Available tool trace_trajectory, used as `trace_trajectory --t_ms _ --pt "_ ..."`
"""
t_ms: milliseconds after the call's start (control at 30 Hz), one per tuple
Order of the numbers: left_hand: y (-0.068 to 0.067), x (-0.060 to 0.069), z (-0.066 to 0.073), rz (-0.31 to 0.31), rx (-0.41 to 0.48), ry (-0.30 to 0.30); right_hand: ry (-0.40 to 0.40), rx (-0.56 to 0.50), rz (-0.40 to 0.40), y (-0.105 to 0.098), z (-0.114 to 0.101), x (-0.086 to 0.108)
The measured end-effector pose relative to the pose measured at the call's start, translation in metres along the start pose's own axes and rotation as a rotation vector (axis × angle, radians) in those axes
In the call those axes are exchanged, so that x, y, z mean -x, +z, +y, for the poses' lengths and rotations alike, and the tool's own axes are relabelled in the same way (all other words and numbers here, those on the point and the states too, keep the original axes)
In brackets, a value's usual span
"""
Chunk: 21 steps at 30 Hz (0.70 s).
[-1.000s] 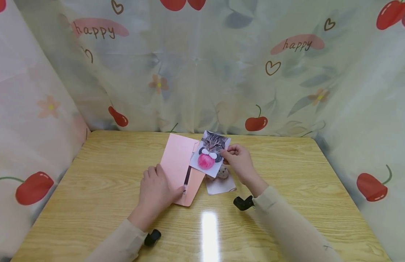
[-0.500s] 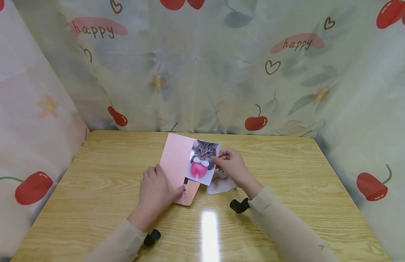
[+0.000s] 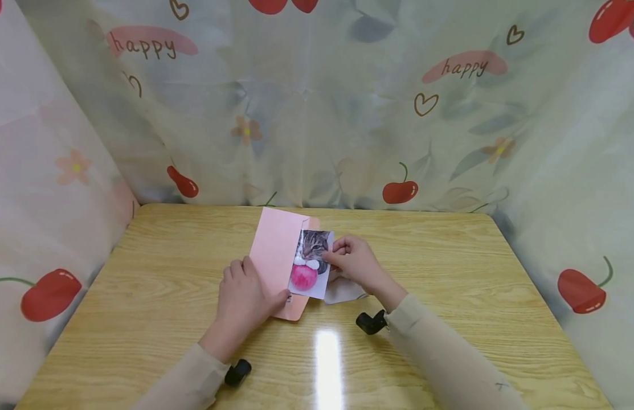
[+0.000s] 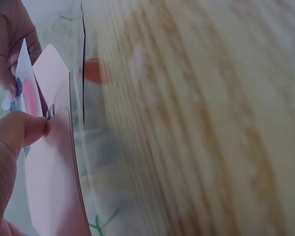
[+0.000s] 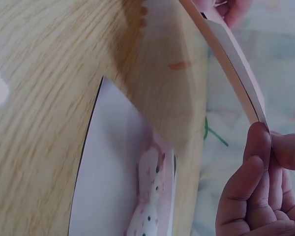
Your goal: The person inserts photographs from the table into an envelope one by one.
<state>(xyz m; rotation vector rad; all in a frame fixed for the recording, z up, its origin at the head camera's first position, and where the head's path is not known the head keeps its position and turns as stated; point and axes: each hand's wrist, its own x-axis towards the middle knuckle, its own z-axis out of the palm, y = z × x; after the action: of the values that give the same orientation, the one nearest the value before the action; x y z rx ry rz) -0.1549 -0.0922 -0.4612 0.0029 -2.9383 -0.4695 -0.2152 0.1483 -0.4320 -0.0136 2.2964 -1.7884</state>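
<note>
So, the right hand (image 3: 360, 265) has its fingers pinching the cat photo (image 3: 311, 263) by its right edge, left side seemingly tucked into the pink envelope (image 3: 275, 245) that the left hand (image 3: 242, 299) grips. Photo's probably super light, springy, kinda slick and easy to crease, so edges are the safest hold.

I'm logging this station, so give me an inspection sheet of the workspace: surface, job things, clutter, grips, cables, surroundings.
Surface: wood-grain table, with a bright glare patch.
Job's things: pink envelope, flap open; tabby cat photo at its opening, insertion unclear; second picture card on the table.
Clutter: nothing seen.
Grips: left grip holds the envelope; right grip pinches the photo's edge.
Cables: nothing seen.
Surroundings: cherry-print backdrop with "happy" lettering.
</note>
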Motion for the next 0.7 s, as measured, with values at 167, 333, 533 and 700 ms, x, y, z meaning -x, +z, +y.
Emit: trace_trajectory --t_ms 167,333,533,700 --pt "0.001 -0.001 0.000 -0.002 0.000 0.001 0.013 -0.050 -0.009 0.006 -0.003 0.001" --pt "0.000 -0.001 0.000 -0.016 -0.014 -0.012 0.020 -0.071 -0.020 0.008 -0.007 0.002" --pt "-0.001 -0.001 0.000 -0.049 -0.021 -0.037 0.015 -0.022 -0.021 0.010 -0.010 0.002" --pt "-0.001 -0.001 0.002 -0.057 -0.006 -0.046 -0.023 0.056 0.006 0.015 -0.003 -0.002"
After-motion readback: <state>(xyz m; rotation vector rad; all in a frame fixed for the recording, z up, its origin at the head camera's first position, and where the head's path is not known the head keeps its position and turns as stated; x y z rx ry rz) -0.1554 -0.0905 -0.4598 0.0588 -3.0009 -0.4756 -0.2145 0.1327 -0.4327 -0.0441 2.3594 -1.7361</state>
